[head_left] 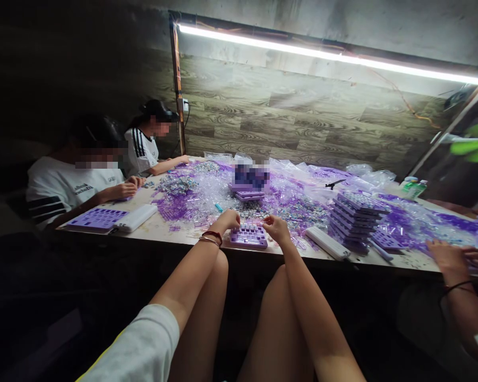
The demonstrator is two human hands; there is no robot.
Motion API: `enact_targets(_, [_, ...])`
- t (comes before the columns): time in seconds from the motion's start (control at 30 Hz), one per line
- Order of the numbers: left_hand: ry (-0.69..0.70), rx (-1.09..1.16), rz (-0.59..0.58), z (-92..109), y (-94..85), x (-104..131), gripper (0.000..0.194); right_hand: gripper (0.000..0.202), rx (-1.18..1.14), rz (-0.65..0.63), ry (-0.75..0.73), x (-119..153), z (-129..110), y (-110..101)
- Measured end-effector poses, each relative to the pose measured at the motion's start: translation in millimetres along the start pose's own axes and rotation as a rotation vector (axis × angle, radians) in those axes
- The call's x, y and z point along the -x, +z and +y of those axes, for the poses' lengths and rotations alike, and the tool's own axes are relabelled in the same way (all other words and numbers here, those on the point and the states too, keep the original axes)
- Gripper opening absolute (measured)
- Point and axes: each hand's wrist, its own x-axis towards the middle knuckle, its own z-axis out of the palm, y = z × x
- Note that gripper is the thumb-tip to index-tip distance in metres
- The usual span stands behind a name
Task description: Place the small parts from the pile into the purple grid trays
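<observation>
A small purple tray with square compartments (248, 236) lies at the table's front edge, some whitish pieces in its upper row. My left hand (228, 220) is at the tray's upper left corner, fingers bent together; what they hold, if anything, is too small to name. Just beyond the tray's right upper corner is my right hand (276, 229), its thumb and fingertips pinched together on something I cannot make out. Behind both hands spreads a heap of small whitish and bluish pieces (258, 211).
Stacked filled trays (356, 220) stand right, beside a white bar-shaped device (327, 243). Another white device (135, 218) and a purple tray (97, 218) lie left. Two people sit left; another person's hands (450, 257) are at right. Purple pieces and clear plastic cover the middle.
</observation>
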Motion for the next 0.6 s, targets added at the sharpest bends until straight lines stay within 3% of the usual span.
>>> enact_targets(0.17, [0.0, 0.024, 0.049, -1.9, -0.6, -1.0, 0.009, 0.016, -0.012, -0.009, 0.0, -0.2, -0.3, 0.3])
enact_targets(0.6, [0.004, 0.067, 0.06, -4.3, -3.8, 2.9, 0.017, 0.019, -0.028, -0.013, -0.001, -0.2, -1.3, 1.2])
